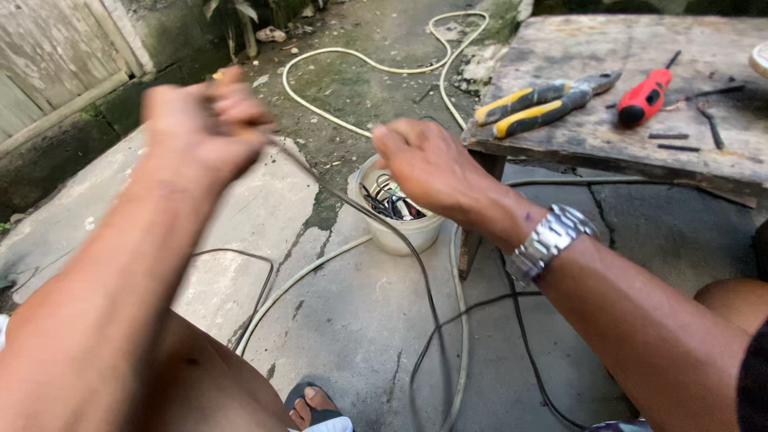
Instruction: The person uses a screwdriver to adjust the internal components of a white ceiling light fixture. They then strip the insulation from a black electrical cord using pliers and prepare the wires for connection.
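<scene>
A person's left hand (204,128), fisted, and right hand (428,164), fingers curled, gripped a thin black cable (400,240) above a white plastic bucket (400,228).

Above the white bucket (396,220), left hand (200,128) and right hand (428,164) grip a dark cable (416,264) — pliers (544,102) lie on the bench beyond.

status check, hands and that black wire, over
Left hand fisted on black wire, blurred. Right hand by same wire, grip unclear. White tub of wires right below.
</scene>
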